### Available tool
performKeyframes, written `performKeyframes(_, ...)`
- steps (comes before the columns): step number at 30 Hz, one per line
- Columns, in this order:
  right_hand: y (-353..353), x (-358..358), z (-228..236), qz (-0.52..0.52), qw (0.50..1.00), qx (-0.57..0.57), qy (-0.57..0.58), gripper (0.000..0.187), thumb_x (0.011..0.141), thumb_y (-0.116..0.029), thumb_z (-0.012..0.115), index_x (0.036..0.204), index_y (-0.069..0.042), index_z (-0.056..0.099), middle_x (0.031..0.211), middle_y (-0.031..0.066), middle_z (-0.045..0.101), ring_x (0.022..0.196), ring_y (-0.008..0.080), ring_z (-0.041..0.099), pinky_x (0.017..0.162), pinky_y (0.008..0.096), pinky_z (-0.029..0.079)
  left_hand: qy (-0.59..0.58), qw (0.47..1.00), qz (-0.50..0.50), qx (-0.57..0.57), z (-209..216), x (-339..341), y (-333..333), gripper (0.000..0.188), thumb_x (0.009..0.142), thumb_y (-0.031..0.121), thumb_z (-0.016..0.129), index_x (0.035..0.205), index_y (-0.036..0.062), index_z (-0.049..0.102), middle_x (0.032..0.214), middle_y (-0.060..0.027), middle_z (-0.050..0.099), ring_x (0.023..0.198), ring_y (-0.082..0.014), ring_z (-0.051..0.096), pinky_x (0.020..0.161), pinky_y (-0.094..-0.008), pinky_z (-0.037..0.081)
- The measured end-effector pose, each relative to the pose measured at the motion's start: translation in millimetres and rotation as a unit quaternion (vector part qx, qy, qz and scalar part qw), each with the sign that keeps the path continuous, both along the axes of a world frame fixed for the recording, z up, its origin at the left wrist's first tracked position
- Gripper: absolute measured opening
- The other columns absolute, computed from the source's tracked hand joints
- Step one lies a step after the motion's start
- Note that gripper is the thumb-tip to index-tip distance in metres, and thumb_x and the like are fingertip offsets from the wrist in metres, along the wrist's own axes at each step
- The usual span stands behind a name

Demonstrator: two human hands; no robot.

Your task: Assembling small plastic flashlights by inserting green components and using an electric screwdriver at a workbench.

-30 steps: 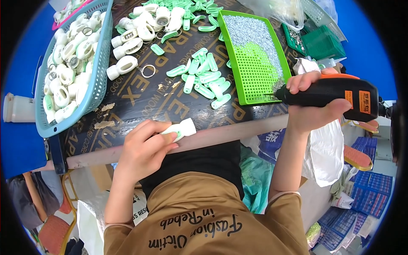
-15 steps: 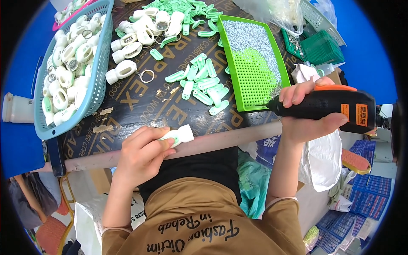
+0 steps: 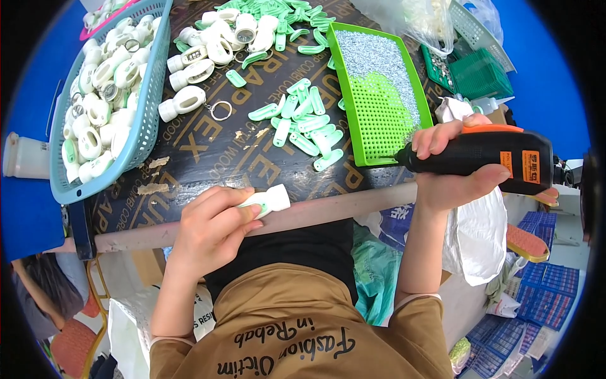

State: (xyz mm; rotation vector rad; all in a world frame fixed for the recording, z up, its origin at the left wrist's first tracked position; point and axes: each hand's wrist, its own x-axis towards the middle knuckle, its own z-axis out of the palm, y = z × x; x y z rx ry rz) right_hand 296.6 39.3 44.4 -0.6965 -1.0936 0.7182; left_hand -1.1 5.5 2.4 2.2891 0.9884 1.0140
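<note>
Pinching the white piece in left fingers nearside-left of the green tray, slanting its length roughly trayward, and gripping the black screwdriver closer to it in right fingers.

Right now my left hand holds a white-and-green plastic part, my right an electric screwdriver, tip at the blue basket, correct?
No: the head view shows the electric screwdriver with its tip at the lime-green perforated tray; the rest is right.
</note>
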Motion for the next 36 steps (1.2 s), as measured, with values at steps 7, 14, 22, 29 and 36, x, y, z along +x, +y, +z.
performKeyframes(7,-2,-5,3,-0.014,1.0,-0.006,-0.014,0.08,0.076,-0.078,0.051,0.107,-0.005,0.045,0.063,0.008,0.052,0.051,0.0167,0.05,0.05,0.0289,0.044,-0.008,1.0,0.001,0.003,-2,-2,-1,0.022,0.066,0.006,0.078,0.085,0.0047,0.067,0.09,-0.0112,0.067,0.075,-0.0258,0.064,0.064,-0.0343,0.051)
performKeyframes(14,-4,-1,30,0.093,0.994,0.048,0.001,0.081,0.076,-0.08,0.048,0.113,-0.008,0.05,0.068,0.0066,0.054,0.054,0.0181,0.051,0.055,0.0324,0.041,-0.021,1.0,-0.003,-0.005,-5,-6,-3,0.021,0.068,0.007,0.077,0.086,0.0054,0.067,0.093,-0.0115,0.066,0.071,-0.0265,0.061,0.061,-0.0349,0.05)
performKeyframes(22,-16,-74,48,0.354,0.921,0.069,0.146,0.076,0.074,-0.072,0.058,0.115,-0.008,0.053,0.072,-0.0001,0.045,0.056,0.0109,0.043,0.056,0.0262,0.034,-0.047,0.999,-0.017,0.012,-9,-3,3,0.024,0.065,0.008,0.078,0.086,0.0054,0.067,0.094,-0.0096,0.067,0.073,-0.025,0.063,0.062,-0.0339,0.05)
performKeyframes(29,-20,-114,43,0.274,0.961,-0.005,-0.026,0.086,0.069,-0.082,0.053,0.119,-0.012,0.046,0.07,0.0014,0.047,0.051,0.0134,0.046,0.051,0.0292,0.039,-0.049,0.999,-0.011,0.013,-10,-6,0,0.024,0.066,0.009,0.078,0.087,0.006,0.066,0.094,-0.0094,0.067,0.076,-0.0255,0.064,0.065,-0.035,0.051)
performKeyframes(36,-23,-120,40,0.235,0.967,-0.029,-0.099,0.089,0.067,-0.086,0.051,0.12,-0.014,0.043,0.07,0.0021,0.048,0.049,0.0145,0.048,0.049,0.0305,0.041,-0.049,0.999,-0.012,0.009,-11,-6,0,0.024,0.066,0.009,0.077,0.087,0.007,0.067,0.095,-0.0094,0.067,0.078,-0.0256,0.064,0.065,-0.0352,0.052)
